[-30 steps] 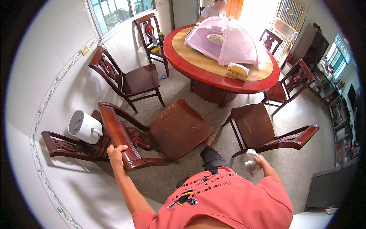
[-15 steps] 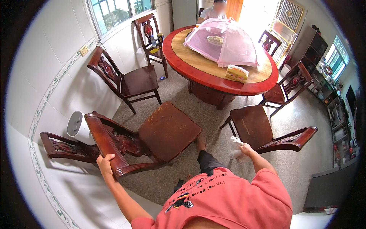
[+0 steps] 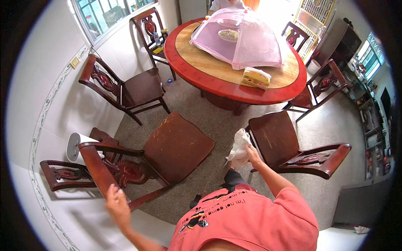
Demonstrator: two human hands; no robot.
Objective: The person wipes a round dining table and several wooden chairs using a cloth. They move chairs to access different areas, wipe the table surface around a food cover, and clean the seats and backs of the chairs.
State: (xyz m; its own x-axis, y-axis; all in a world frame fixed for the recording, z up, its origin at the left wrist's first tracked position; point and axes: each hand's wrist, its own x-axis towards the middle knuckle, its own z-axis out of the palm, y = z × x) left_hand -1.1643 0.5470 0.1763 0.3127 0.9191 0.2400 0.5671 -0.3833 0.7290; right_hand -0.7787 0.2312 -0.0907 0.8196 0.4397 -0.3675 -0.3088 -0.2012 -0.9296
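My right hand [image 3: 253, 156] is closed on a crumpled white cloth [image 3: 239, 144], which hangs over the floor beside the seat of the chair on the right [image 3: 275, 131]. Over at the left, my left hand [image 3: 116, 204] is at the near end of the top rail of a dark red wooden chair [image 3: 178, 142]. Motion smears its fingers, so whether they touch the rail is unclear. The chair has a scuffed seat and a carved back panel.
Ahead stands a round red-rimmed table [image 3: 184, 62] with a pink mesh food cover [image 3: 259, 46] and a tissue pack [image 3: 256, 78]. More chairs [image 3: 142, 87] ring it. A white bin [image 3: 79, 144] stands by the left wall. A person [image 3: 226, 5] sits beyond the table.
My left hand has come away from its grip around the chair's top rail. My right hand has moved left and forward, and the white cloth hangs more spread out.
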